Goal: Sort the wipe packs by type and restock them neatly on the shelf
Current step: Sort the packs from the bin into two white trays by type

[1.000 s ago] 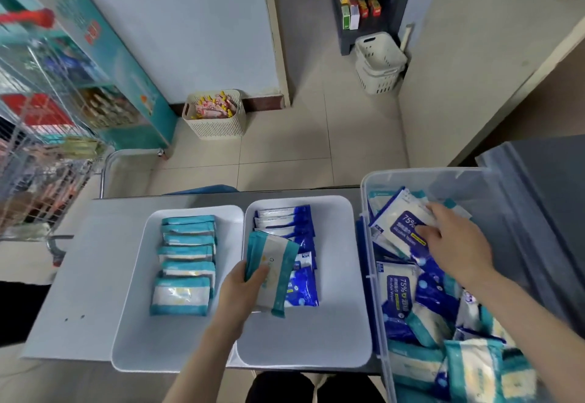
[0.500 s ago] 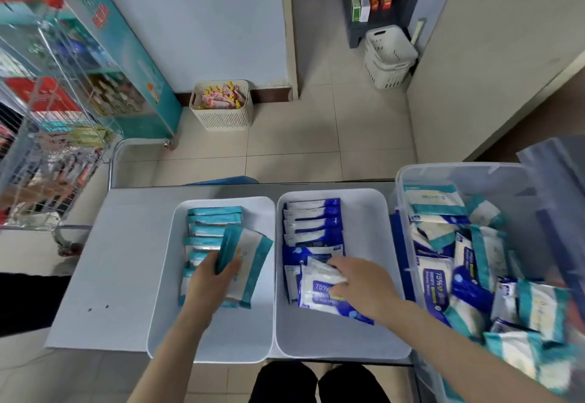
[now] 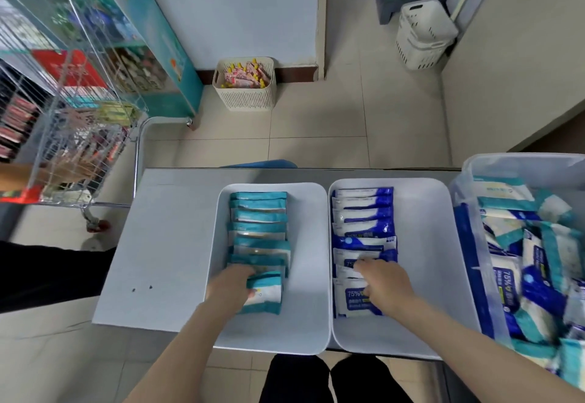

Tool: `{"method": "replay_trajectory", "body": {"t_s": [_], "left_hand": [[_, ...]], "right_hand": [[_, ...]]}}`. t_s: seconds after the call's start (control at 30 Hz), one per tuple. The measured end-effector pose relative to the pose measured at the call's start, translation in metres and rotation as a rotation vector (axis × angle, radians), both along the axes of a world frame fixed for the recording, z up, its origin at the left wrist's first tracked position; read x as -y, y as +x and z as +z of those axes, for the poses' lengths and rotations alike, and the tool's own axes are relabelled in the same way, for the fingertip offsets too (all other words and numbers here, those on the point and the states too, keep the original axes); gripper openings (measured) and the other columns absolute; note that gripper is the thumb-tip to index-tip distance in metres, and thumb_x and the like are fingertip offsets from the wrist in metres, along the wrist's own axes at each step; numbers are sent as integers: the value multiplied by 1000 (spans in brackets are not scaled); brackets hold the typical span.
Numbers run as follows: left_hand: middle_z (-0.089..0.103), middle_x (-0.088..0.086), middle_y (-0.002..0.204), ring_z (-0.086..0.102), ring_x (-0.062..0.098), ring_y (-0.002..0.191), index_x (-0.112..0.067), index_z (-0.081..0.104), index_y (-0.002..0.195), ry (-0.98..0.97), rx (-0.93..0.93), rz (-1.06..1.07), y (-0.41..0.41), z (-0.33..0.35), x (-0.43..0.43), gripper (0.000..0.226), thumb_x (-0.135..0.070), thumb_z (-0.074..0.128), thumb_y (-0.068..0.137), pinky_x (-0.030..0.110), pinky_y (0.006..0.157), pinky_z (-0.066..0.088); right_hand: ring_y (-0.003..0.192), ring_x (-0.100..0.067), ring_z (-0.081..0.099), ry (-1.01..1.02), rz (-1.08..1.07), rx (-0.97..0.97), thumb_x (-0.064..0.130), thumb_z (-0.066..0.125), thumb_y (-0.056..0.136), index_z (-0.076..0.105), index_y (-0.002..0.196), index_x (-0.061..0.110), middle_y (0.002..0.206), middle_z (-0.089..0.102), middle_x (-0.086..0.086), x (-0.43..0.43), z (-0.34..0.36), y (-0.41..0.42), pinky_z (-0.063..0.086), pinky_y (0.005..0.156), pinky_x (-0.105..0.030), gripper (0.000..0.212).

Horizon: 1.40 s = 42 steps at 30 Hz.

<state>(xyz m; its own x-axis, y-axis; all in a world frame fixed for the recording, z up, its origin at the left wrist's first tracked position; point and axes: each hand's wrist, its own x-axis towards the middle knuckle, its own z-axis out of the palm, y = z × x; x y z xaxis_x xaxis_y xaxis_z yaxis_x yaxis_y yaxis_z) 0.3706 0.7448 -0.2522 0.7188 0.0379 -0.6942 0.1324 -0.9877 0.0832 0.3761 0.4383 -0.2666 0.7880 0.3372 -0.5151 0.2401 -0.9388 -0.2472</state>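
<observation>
Two white trays sit side by side on a grey table. The left tray (image 3: 310,276) holds a row of teal wipe packs (image 3: 258,227). My left hand (image 3: 229,290) grips a teal pack (image 3: 266,295) at the near end of that row. The right tray (image 3: 424,276) holds a row of blue wipe packs (image 3: 364,216). My right hand (image 3: 384,285) presses on a blue 75% pack (image 3: 351,303) at the near end of the blue row. A clear bin (image 3: 468,212) at the right is full of mixed teal and blue packs (image 3: 538,263).
A wire shopping cart (image 3: 72,136) stands at the left, with another person's hand (image 3: 72,168) reaching into it. A beige basket of snacks (image 3: 243,83) and a white basket (image 3: 422,35) stand on the tiled floor beyond the table (image 3: 164,244). Shelving stands far back.
My left hand lowered its teal pack onto the near end of the teal row. My right hand carried a blue pack from the bin to the blue row and laid it down.
</observation>
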Motion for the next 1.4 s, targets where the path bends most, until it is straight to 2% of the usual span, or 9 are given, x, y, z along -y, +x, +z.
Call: {"method": "replay_trajectory", "body": {"t_s": [0.17, 0.33, 0.7, 0.8, 0.9, 1.03, 1.13, 1.3, 1.4], "left_hand": [[56, -9, 125, 56, 16, 113, -34, 51, 130, -7, 45, -89, 6, -11, -7, 40, -34, 58, 90, 28, 93, 47], [56, -8, 117, 53, 15, 112, -32, 50, 126, 68, 138, -257, -2, -18, -7, 44, -35, 64, 84, 30, 89, 43], [55, -10, 115, 49, 14, 112, -31, 52, 118, 135, 234, -209, -7, -7, 0, 43, -39, 68, 79, 29, 93, 39], [53, -10, 124, 47, 15, 118, -32, 49, 127, 67, 286, -99, -7, 10, 14, 50, -41, 68, 82, 31, 95, 40], [57, -3, 127, 50, 20, 119, -27, 53, 130, -50, 400, 22, 0, 35, 48, 47, -34, 67, 85, 35, 95, 43], [64, -3, 117, 57, 20, 110, -24, 63, 119, -295, 539, 53, 9, 74, 124, 33, -24, 66, 86, 34, 86, 47], [60, -13, 117, 56, 12, 108, -33, 61, 118, -401, 529, -17, 10, 95, 195, 28, -27, 60, 90, 28, 83, 47], [57, -16, 114, 54, 6, 107, -34, 59, 116, -560, 480, -233, -8, 101, 302, 24, -28, 55, 93, 24, 87, 46], [57, -13, 117, 52, 9, 110, -33, 58, 119, -576, 431, -398, -22, 94, 356, 26, -28, 51, 94, 25, 90, 46]], "right_hand": [[87, -15, 60, -9, -121, 55, 7, 56, 80, 55, 104, 20, 102, 62, 7, -5, -2, -1, 46, 66, -25, 27], [91, -16, 60, -18, -161, 75, 12, 68, 74, 56, 117, 22, 109, 63, 5, -8, -8, -12, 47, 75, -25, 45], [111, -19, 52, 67, -167, 71, 13, 68, 78, 45, 133, 19, 129, 52, 0, -8, 6, -14, 41, 95, -29, 60], [114, -19, 50, 155, -237, 111, 15, 62, 85, 45, 133, 20, 130, 53, -1, 5, 22, -17, 40, 100, -30, 52], [118, -17, 48, 206, -314, 174, 20, 58, 89, 44, 134, 23, 132, 53, 2, 23, 44, -22, 37, 102, -29, 47], [119, -20, 49, 320, -428, 273, 12, 54, 90, 48, 133, 20, 131, 54, 1, 63, 74, -43, 37, 103, -31, 44], [113, -22, 56, 388, -515, 390, 9, 61, 85, 58, 124, 19, 122, 61, 1, 100, 85, -68, 43, 98, -35, 41], [105, -19, 59, 291, -695, 414, 5, 67, 79, 65, 112, 21, 111, 66, 4, 177, 85, -108, 44, 93, -30, 36], [120, -14, 49, 167, -800, 336, 12, 59, 88, 56, 123, 25, 125, 56, 9, 228, 81, -126, 40, 98, -25, 37]]}}
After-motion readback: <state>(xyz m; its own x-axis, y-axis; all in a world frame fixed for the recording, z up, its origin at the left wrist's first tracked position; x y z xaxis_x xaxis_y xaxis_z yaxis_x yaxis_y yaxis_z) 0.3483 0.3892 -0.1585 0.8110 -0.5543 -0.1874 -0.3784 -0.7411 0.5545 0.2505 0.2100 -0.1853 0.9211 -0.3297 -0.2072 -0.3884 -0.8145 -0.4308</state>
